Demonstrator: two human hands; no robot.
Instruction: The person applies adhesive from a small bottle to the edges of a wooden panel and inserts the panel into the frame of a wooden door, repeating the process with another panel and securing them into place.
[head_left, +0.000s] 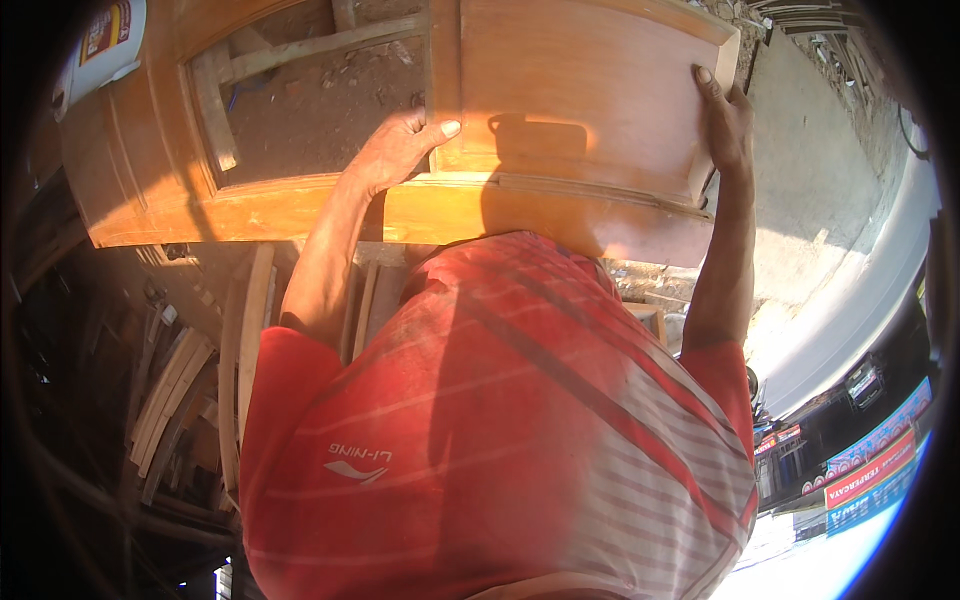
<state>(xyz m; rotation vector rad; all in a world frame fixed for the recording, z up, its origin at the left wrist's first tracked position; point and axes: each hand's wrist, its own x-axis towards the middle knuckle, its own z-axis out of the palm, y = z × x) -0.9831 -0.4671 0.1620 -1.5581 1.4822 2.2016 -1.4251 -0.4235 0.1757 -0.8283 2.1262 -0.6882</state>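
Note:
A varnished orange-brown wooden door [570,80] lies across in front of me, with a solid panel on its right part and a framed opening on its left part. My left hand [405,145] holds the rail between the opening and the panel, thumb on top and fingers hidden below in the opening. My right hand [725,115] grips the door's right end, its thumb over the upper face and its other fingers mostly out of sight behind the edge. The near edge of the door reaches my red shirt.
A white bucket [100,60] stands at the door's far left. Several wooden strips [180,385] lean below it on the left. To the right lies a grey concrete slab [810,150], with a curved pale surface [870,310] beyond. Soil and wood pieces show through the opening.

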